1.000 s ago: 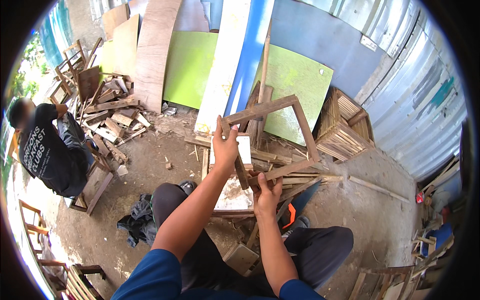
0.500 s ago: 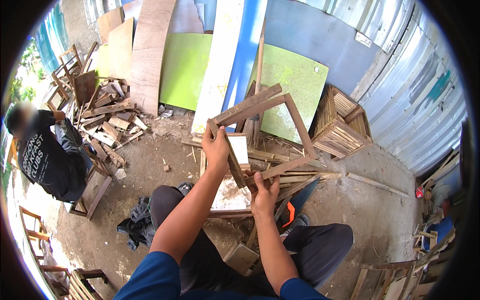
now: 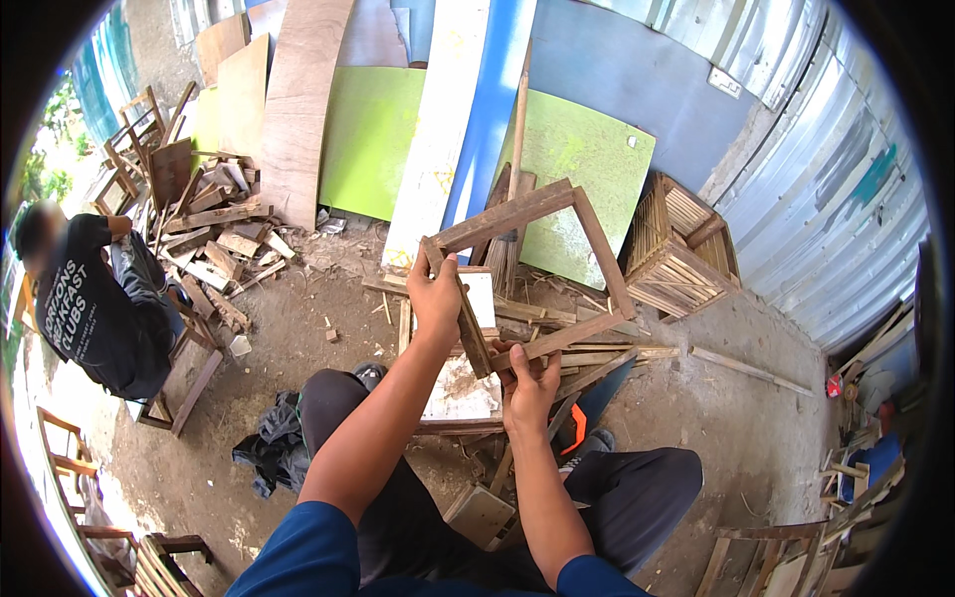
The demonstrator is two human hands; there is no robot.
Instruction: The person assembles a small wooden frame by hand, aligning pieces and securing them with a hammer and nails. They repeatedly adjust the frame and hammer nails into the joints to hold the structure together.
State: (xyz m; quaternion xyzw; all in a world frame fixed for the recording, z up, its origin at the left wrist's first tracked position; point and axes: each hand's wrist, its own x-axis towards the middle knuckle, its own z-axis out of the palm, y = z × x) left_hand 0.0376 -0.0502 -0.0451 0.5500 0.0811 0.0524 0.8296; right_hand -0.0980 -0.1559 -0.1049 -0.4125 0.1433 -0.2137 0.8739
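Observation:
A brown wooden four-sided frame (image 3: 599,249) is held up in front of me, tilted, above a low work surface with a dirty white top (image 3: 466,383). My left hand (image 3: 436,303) is closed around its left bar near the upper left corner. At the near corner, my right hand (image 3: 530,386) grips the lower bar, thumb up and fingers beneath. Along the far side, the bar looks thick, as if two strips lie together. Beside my right knee, an orange handle (image 3: 579,426) shows next to a dark blue flat piece, perhaps a saw.
Wood strips (image 3: 587,350) lie beyond my right hand. A broom (image 3: 505,257) leans on boards; a slatted wooden piece (image 3: 681,249) stands right of it. Scrap wood (image 3: 214,229) is heaped far left, near a seated person (image 3: 99,308). Black cloth (image 3: 274,443) lies by my left leg.
The far bar, which stuck out above the frame at an angle, now lies nearly in line with the frame's far side. Both hands keep their hold, barely moved.

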